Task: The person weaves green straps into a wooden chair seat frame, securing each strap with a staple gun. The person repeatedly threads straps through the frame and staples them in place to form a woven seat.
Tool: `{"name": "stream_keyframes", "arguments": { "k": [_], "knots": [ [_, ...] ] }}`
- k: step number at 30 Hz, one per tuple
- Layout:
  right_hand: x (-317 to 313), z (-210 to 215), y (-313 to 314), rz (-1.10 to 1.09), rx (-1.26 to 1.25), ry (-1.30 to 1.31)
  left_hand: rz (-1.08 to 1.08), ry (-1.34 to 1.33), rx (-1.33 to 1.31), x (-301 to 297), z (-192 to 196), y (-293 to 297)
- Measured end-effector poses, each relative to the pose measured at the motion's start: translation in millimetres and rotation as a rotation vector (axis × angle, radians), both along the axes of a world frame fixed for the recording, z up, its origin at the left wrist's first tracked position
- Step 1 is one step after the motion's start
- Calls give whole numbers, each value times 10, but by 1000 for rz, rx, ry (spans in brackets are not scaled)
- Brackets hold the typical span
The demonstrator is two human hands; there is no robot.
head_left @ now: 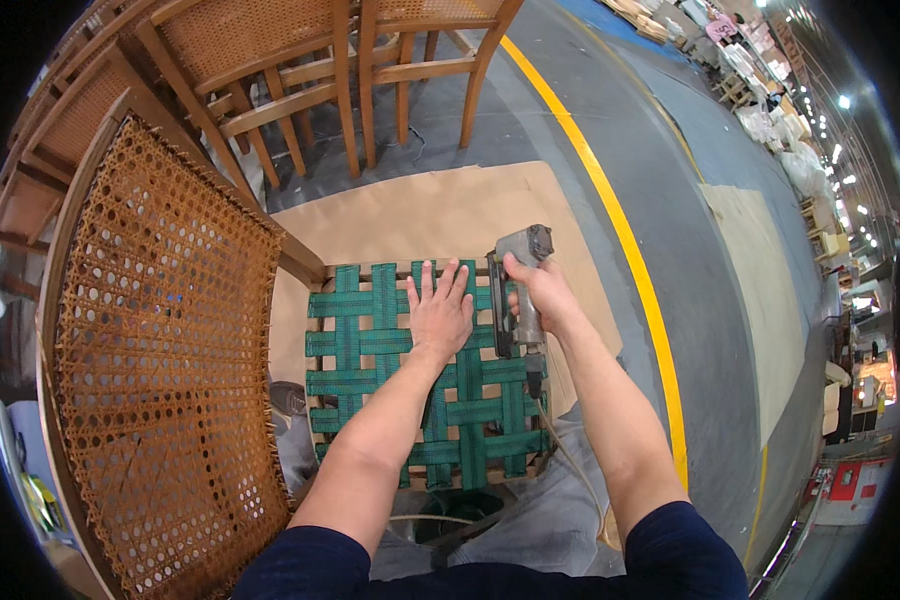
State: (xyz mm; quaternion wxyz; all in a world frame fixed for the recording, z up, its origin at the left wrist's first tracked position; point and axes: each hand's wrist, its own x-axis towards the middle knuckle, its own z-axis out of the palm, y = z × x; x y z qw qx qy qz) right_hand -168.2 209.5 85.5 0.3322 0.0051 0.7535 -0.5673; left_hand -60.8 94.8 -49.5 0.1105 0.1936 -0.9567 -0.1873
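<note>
A wooden chair with a woven cane back point(170, 340) stands in front of me, its back on my left. Green webbing straps point(480, 412) cross over and under each other on its seat frame. My left hand point(440, 315) lies flat on the webbing near the far edge, fingers spread. In my right hand point(545, 295) is a grey pneumatic staple gun point(515, 250), gripped by its handle at the seat's far right side. An air hose point(573, 455) runs from the gun's lower end toward my lap. The gun's contact with the frame is hard to make out.
Brown cardboard point(400, 215) lies on the grey floor under the chair. More cane-backed wooden chairs point(300, 90) crowd the far left. A yellow floor line point(610, 200) curves down the right side. Wrapped goods point(805, 165) and a red box point(846, 481) stand farther right.
</note>
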Motion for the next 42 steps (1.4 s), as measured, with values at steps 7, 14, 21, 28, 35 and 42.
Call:
{"name": "stream_keyframes", "arguments": {
  "k": [7, 14, 21, 28, 35, 42],
  "knots": [
    [-126, -354, -244, 60, 93, -3, 14, 13, -10, 3, -18, -18],
    [-53, -454, -326, 63, 61, 40, 18, 73, 33, 12, -15, -29],
    [22, -420, -390, 90, 77, 42, 31, 108, 35, 36, -55, -57],
    [56, -422, -437, 106, 96, 74, 49, 223, 125, 48, -103, -60],
    [34, -475, -442, 149, 131, 52, 58, 329, 218, 61, -101, -67],
    [138, -497, -411, 98, 74, 46, 72, 370, 243, 64, -74, -76]
  ]
}}
